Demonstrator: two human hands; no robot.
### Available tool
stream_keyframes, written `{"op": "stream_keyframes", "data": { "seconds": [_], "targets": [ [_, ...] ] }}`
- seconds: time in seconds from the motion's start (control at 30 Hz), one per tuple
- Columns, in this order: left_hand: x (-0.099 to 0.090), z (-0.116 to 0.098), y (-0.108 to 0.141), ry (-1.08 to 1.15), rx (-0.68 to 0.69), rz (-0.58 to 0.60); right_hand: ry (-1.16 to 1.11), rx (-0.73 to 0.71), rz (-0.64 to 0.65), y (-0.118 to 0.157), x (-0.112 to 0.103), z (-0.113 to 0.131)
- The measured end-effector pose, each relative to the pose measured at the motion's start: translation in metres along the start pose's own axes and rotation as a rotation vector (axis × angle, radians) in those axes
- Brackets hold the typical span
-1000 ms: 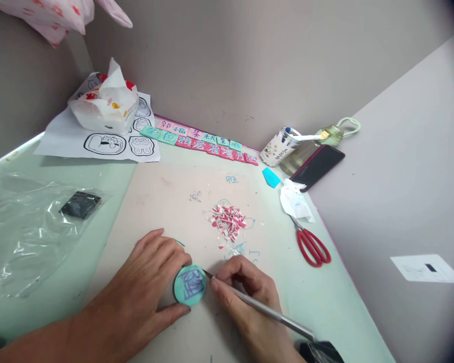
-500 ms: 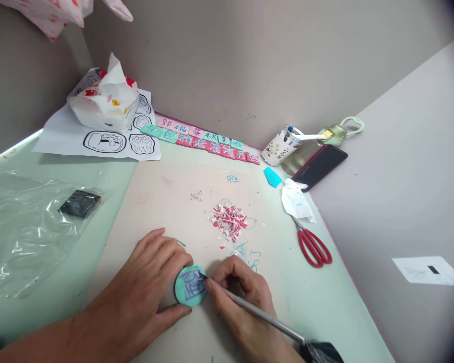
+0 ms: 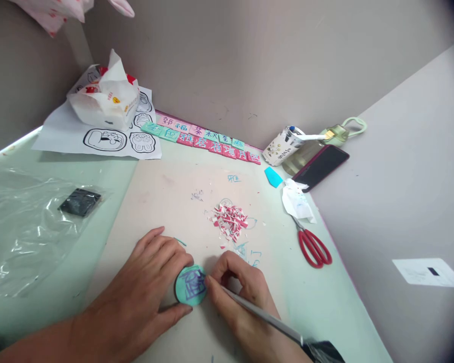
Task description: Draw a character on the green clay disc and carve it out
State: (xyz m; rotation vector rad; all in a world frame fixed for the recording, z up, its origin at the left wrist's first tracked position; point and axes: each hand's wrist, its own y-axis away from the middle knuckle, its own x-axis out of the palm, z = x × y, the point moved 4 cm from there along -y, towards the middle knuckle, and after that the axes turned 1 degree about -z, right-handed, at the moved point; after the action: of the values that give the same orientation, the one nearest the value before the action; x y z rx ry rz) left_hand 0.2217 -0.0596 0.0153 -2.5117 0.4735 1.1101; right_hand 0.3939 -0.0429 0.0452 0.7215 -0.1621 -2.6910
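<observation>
My left hand (image 3: pixel 147 280) lies on the beige board, its thumb and forefinger closed around the edge of a round turquoise rubber block (image 3: pixel 185 290). Purple strokes form a character on the block's top. With a pen-like grip my right hand (image 3: pixel 245 295) holds a slim silver carving knife (image 3: pixel 267 316) whose handle slants down to the right. Its tip is at the block's right edge, mostly hidden by my fingers. Beyond my hands, a pile of red and white shavings (image 3: pixel 230 222) sits on the beige board (image 3: pixel 155 201).
Lettered pink, green and red tiles (image 3: pixel 212 143) line the wall. At left are a plastic bag (image 3: pixel 30 242) with a black block (image 3: pixel 80 201), and a tissue pack (image 3: pixel 104 108) on printed paper (image 3: pixel 60 136). Right: scissors (image 3: pixel 315 248), crumpled tissue (image 3: pixel 298 201), phone (image 3: pixel 321 167), can (image 3: pixel 282 146).
The knife's tip has shifted slightly right, from on the block's face to its right edge. My left hand keeps its hold on the block.
</observation>
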Motion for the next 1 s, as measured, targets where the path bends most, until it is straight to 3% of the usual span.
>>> {"op": "stream_keyframes", "data": {
  "seconds": [0.33,1.0],
  "targets": [
    [-0.001,-0.002,0.001,-0.018,-0.011,-0.007,0.024,0.055,0.063,-0.004,-0.004,0.01],
    [-0.002,-0.003,-0.002,-0.042,-0.012,-0.049,-0.009,0.066,0.063,-0.004,-0.006,0.013]
  ]
}}
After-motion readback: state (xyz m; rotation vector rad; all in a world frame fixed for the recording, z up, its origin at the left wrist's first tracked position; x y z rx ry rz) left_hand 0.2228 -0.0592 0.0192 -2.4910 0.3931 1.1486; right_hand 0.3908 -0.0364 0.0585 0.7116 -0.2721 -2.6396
